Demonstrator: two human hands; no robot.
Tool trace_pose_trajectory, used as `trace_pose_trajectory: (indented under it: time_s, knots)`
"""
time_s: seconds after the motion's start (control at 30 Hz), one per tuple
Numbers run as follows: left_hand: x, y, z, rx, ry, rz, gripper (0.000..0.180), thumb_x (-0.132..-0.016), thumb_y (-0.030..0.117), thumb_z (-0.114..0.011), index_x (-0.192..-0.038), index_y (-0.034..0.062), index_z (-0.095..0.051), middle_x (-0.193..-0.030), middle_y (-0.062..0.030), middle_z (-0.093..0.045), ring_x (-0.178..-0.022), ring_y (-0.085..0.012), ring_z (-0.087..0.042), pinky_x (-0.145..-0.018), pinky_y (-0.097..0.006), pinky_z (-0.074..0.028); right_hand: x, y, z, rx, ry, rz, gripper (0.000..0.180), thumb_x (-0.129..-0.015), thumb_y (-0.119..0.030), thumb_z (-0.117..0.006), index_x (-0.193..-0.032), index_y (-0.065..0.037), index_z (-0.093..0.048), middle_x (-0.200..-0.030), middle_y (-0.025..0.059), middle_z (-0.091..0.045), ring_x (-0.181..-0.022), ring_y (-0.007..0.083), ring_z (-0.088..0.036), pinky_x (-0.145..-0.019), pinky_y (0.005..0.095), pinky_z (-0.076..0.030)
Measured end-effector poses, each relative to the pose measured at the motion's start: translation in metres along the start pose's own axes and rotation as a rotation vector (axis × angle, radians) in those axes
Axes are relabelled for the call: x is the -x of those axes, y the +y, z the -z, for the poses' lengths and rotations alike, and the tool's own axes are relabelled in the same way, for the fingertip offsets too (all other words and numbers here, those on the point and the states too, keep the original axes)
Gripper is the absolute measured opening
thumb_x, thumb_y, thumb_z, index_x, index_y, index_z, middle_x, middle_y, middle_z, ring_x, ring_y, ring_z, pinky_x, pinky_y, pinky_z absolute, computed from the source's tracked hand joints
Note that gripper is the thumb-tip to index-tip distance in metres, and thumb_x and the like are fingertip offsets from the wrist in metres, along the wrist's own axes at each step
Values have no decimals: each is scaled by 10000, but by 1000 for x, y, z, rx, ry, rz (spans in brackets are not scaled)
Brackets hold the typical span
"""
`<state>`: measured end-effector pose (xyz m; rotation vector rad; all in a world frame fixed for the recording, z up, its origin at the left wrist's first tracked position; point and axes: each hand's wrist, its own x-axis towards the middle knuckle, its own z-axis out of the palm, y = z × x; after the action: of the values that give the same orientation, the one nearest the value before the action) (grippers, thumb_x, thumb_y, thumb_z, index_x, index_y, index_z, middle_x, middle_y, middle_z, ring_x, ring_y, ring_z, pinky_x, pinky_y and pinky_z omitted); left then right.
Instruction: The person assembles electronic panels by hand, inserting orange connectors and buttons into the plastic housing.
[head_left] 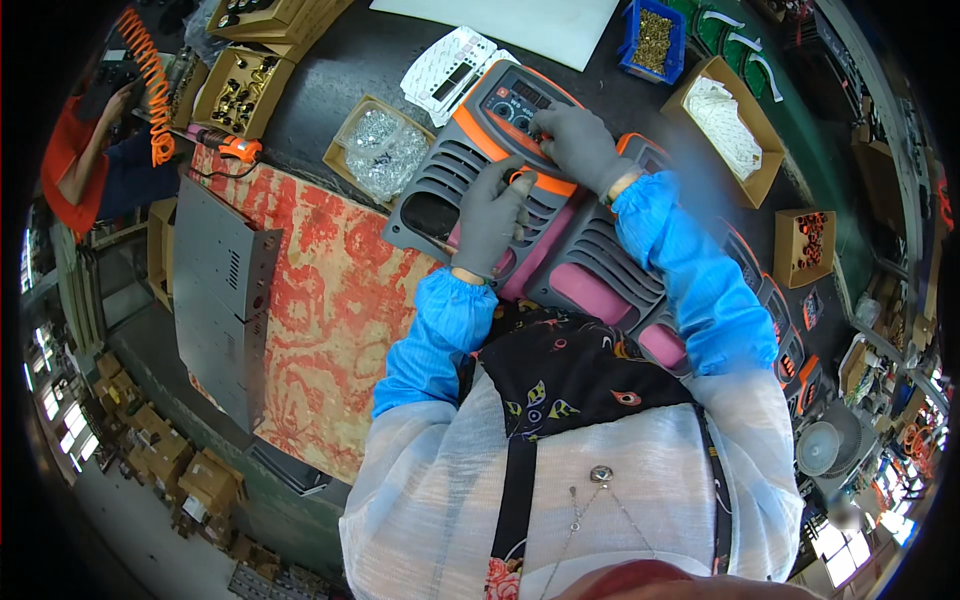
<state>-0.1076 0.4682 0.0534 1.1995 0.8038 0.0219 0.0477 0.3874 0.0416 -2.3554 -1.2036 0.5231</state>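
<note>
In front of me lies a grey-and-orange machine front panel (pixel 515 100), with a display, a dial area and side louvres. My right hand (pixel 580 145), in a grey glove, rests at the panel's face. Its fingers are drawn together by the dial area, and the fingertips hide what they grip. My left hand (pixel 488 220), also gloved, is curled above the panel's lower louvres. Thumb and forefinger pinch beside a small dark piece with an orange edge (pixel 516 176), too small to name. More similar panels (pixel 610 262) lie under and beside my right forearm.
White printed label sheets (pixel 452 72) lie behind the panel. A box of clear bagged small parts (pixel 380 150) stands to its left. Other boxes hold brass pieces (pixel 652 42), white papers (pixel 722 125) and orange-black parts (pixel 806 240). Bent sheet metal (pixel 222 300) lies left; another person (pixel 85 170) is far left.
</note>
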Motion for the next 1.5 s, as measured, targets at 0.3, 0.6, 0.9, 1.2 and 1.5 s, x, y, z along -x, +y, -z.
trace_pose_trajectory:
  time_s: [0.3,0.6,0.9,1.2,1.5]
  knots:
    - [-1,-4,3,-6,-65,7,394,-911,195,-547,-1255,5,-512,-824,-60,-635,-536,-53,-493,-428,-194,-391,-4,4,-3,43,-26,22,170,-725,-66,-604,-882,-87,-666,-860,131,-607,-863,337,-603,-747,441,-480]
    - [-1,-3,7,-39,-95,15,384,-923,182,-513,-1266,10,-505,-858,-63,-643,-552,-54,-495,-441,-200,-404,-5,4,-8,121,-33,91,175,-751,-86,-574,-901,-91,-663,-858,139,-606,-859,333,-606,-742,438,-482]
    - [3,5,8,-75,-132,-5,385,-915,132,-511,-1286,27,-515,-915,-83,-663,-556,-52,-489,-453,-198,-405,-12,8,-19,279,-8,157,135,-764,-145,-604,-882,-83,-627,-879,118,-603,-872,326,-604,-722,430,-488]
    - [4,-18,7,-175,-2,-217,306,-881,101,-585,-1184,80,-623,-856,-34,-629,-612,-80,-522,-548,-234,-441,25,-9,1,44,212,171,368,-795,-120,-638,-1159,-90,-593,-947,90,-623,-866,268,-617,-750,377,-495]
    - [8,-12,-10,-510,268,-739,283,-844,77,-594,-1121,26,-623,-962,-82,-623,-766,-136,-580,-701,-255,-476,38,-9,21,-708,-152,-56,340,-825,-127,-648,-1148,-32,-606,-889,61,-627,-756,110,-579,-660,274,-485]
